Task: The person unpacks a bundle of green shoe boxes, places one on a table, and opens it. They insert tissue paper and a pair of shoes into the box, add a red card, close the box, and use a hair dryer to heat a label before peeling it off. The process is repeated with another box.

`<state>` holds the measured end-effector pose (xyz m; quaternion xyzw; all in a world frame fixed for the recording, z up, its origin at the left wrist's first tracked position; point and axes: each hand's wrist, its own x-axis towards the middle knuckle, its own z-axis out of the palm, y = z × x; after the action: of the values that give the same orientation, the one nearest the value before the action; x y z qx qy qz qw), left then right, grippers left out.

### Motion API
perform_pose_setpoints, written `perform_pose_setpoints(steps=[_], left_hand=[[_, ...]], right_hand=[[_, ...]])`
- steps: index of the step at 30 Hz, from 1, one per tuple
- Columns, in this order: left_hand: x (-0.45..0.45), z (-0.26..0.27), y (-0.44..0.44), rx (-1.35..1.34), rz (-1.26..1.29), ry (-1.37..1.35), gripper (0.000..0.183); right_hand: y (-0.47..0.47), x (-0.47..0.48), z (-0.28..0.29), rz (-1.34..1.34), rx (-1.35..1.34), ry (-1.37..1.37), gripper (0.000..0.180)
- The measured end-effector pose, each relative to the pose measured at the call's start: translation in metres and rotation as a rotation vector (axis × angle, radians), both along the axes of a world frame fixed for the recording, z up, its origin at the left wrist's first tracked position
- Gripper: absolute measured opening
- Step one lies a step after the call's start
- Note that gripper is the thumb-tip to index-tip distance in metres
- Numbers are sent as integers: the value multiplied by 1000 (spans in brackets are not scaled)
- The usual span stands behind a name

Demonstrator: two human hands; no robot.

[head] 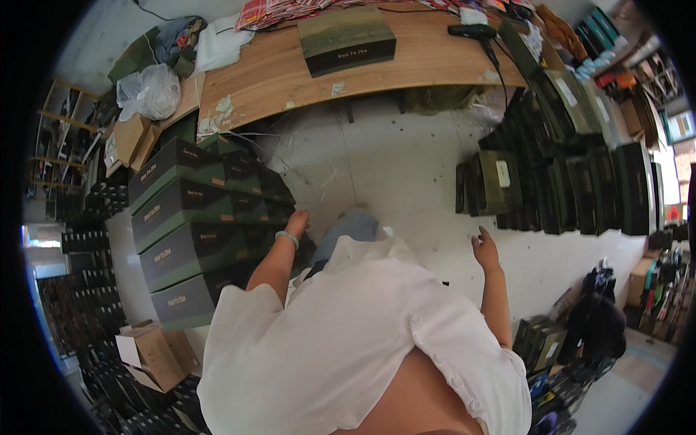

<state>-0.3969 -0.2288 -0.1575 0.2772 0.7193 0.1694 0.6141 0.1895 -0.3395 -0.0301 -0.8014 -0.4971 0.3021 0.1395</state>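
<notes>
My left hand (298, 222), with a pale bracelet at the wrist, hangs beside a stack of dark green shoe-type boxes (209, 239) and holds nothing that I can see; its fingers look curled. My right hand (484, 249) is empty, its index finger extended and the others partly bent, near more stacked green boxes (492, 182). Beyond both hands, one closed green box (348, 41) lies on a wooden table (255, 81). A black hair dryer or heat gun (472, 31) rests at the table's right, its cord hanging over the edge.
Stacks of boxes flank the floor on both sides. An open brown carton (155, 353) stands at lower left, another (133, 142) by the table. A clear plastic bag (149, 91) sits at upper left. Red printed packets (272, 12) lie along the table's back. Shelving lines the far left.
</notes>
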Motion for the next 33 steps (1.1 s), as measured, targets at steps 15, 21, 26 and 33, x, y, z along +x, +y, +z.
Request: perform_pose_setpoints(steps=[15,21,26,33], left_hand=[[-23,35,454,478,362,-180,53],[-15,33,556,267,389,-231,60],[11,43,568,265,540,-417,70],[-51,50,546,162,429,-207,78]], right_hand=[[599,-142,3,-152,78,701,54],[734,-179,-43,-374,-175,949,55],[753,-146,-94,-297,-376,1060,53],[767,-184,-43,-28,-462,897,54]])
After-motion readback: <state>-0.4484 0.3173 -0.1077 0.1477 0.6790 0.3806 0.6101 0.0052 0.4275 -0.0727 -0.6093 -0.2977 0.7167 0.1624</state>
